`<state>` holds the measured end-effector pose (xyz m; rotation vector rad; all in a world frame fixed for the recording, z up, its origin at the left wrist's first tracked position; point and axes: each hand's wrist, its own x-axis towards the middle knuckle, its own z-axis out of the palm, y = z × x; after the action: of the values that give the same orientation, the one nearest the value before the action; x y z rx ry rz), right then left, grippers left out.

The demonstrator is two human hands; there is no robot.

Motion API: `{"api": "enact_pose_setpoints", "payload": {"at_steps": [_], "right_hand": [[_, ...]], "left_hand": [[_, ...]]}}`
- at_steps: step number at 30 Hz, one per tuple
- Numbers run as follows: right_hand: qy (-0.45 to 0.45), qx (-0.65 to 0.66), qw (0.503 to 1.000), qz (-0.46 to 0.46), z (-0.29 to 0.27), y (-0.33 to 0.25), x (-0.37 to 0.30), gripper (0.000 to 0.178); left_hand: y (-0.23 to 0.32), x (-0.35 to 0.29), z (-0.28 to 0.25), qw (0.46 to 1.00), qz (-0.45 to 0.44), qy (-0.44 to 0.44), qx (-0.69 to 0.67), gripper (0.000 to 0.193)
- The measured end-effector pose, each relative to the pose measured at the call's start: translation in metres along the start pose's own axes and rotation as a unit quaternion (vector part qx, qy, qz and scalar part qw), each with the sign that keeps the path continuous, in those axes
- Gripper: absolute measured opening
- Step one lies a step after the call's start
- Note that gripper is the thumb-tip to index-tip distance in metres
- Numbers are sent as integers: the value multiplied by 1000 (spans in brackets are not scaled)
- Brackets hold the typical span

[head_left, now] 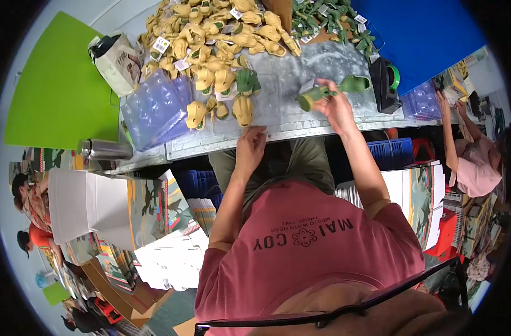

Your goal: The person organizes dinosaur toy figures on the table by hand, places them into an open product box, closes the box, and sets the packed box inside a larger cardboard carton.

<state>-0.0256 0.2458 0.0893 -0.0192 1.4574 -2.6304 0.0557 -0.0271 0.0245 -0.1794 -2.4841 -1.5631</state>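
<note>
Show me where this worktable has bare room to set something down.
The grey tabletop is bare beyond the right hand, between the tan toy pile and black box-like object. A smaller patch separates that hand from the object. Crowded: the left, with clear plastic trays, and the far side.

Table (326,60): metallic grey top, reflecting light. Green panel (54,84) beyond left edge; blue panel (418,33) at far right corner. Pale wall (21,95) outside green panel. Grey-green floor (176,309) visible well back from table's front edge.
</note>
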Motion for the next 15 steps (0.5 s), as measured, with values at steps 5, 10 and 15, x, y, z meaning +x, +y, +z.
{"api": "enact_pose_setpoints", "payload": {"at_steps": [5,10,15], "right_hand": [[49,-90,992,-69,10,31,50,35],[170,-62,973,-141,15,43,99,33],[51,-326,932,-148,25,73,103,26]], "left_hand": [[-14,10,6,987,93,58,116,28],[-27,12,20,962,92,26,256,41],[-36,11,26,961,94,29,258,45]]}}
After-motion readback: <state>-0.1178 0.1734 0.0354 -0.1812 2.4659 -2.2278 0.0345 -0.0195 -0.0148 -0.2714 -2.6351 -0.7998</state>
